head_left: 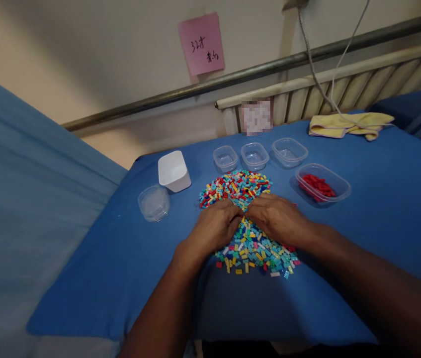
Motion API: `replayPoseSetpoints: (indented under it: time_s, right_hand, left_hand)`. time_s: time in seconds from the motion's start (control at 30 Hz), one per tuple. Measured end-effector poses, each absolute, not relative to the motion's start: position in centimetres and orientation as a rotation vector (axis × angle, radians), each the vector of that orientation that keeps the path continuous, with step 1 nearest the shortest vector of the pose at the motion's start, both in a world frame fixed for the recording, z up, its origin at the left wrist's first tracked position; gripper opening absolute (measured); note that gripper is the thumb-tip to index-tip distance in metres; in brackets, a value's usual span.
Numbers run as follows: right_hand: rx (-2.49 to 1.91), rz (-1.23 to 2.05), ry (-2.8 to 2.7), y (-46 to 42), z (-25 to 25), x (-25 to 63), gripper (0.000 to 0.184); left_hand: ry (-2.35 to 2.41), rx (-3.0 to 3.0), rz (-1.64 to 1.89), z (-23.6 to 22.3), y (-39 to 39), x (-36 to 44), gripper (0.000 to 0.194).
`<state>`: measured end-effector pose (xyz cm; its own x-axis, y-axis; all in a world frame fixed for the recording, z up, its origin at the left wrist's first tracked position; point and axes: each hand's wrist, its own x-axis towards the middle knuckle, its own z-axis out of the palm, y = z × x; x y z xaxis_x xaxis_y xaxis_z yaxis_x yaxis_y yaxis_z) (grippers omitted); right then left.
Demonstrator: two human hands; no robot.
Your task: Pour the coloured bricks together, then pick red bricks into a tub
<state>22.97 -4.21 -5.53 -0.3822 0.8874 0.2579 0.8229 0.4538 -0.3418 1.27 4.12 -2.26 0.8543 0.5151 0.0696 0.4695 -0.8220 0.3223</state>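
Observation:
A heap of small toy building bricks (238, 185) in many colours lies on the blue cloth, with more bricks (255, 253) spread loosely in front of it. Between these two parts my left hand (219, 221) rests with its fingers curled down into the bricks. My right hand (272, 215) meets it from the other side, its fingers bent and pressed together close to the left fingertips. Whatever either hand pinches is hidden by the fingers. To the right stands a clear plastic tub (339, 188) with red bricks (316, 186) in it.
Behind the heap stand three clear tubs (226, 159). A white container (175, 171) and a stack of clear lids (154, 204) are at the left. A yellow cloth (350, 125) lies at the back right, under a white cable. A radiator (295, 97) and a pipe run along the wall.

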Motion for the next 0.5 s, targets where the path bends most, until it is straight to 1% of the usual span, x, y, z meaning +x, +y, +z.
replayPoseSetpoints:
  time_s: [0.1, 0.2, 0.33, 0.5]
  right_hand:
    - [-1.466, 0.21, -2.286, -4.4, -5.6, 22.9, 0.024]
    - [-1.446, 0.257, -2.169, -4.8, -5.6, 23.2, 0.022]
    - [-1.364, 0.334, -1.921, -5.2, -5.1, 23.3, 0.026]
    - [-1.242, 0.359, -1.763, -5.7, -4.5, 22.7, 0.015]
  left_hand:
    - [0.796, 2.666, 0.281, -1.8, 4.4, 0.9, 0.011]
    - [0.878, 2.415, 0.467, -1.3, 4.8, 0.6, 0.012]
    - [0.908, 1.866, 0.696, -1.5, 4.3, 1.6, 0.021]
    - [0.794, 1.474, 0.732, -2.4, 2.7, 3.8, 0.035]
